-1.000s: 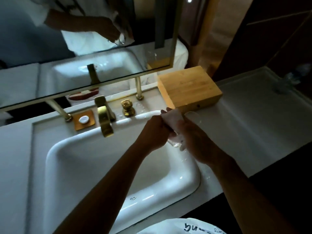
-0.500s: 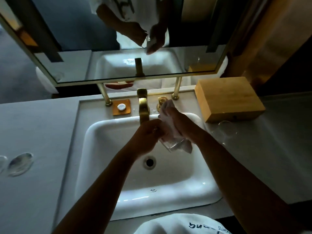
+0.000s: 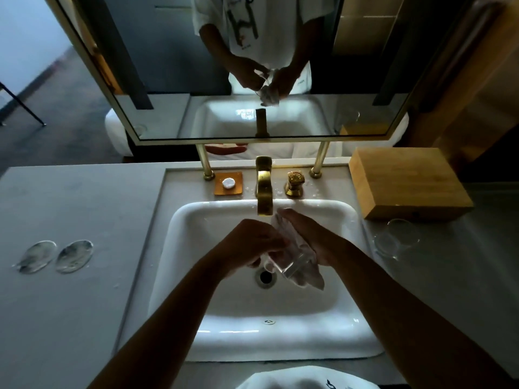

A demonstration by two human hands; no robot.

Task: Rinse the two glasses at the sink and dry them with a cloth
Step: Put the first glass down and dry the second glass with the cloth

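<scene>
Drying step, over the sink point(image 3: 348, 220). Left hand point(image 3: 250, 245) clenched around glass point(image 3: 289, 265), gripping it from the left; glass tilted, base toward camera, just above the drain point(image 3: 264, 277). Right hand point(image 3: 311, 240) closed on the white cloth point(image 3: 306, 276), pressing it against and apparently into the glass; cloth tail hanging below the hand.

Second glass point(image 3: 398, 238) upright on the counter point(image 3: 84, 304) to the right, just beside the sink rim and near the wooden box point(image 3: 407, 183); apart from both hands, looks empty. Dry or wet: cannot tell.

Risks, as judgement:
- Wet glass slipping out of left-hand grip during twisting; drop into hard basin, likely chip or break.
- Too much cloth pressure inside thin wall; possible crack.
- Hanging cloth tail touching wet basin, picking up water, smearing glass again.
- Right elbow or forearm swinging out, knocking the counter glass near the rim.

Containers:
- Sink basin: no standing water visible, drain open, droplets on rim.
- Faucet point(image 3: 264, 189): no stream visible.
- Small orange dish point(image 3: 228, 183) beside faucet: one white round piece, probably soap.
- Box: closed, contents hidden.
</scene>
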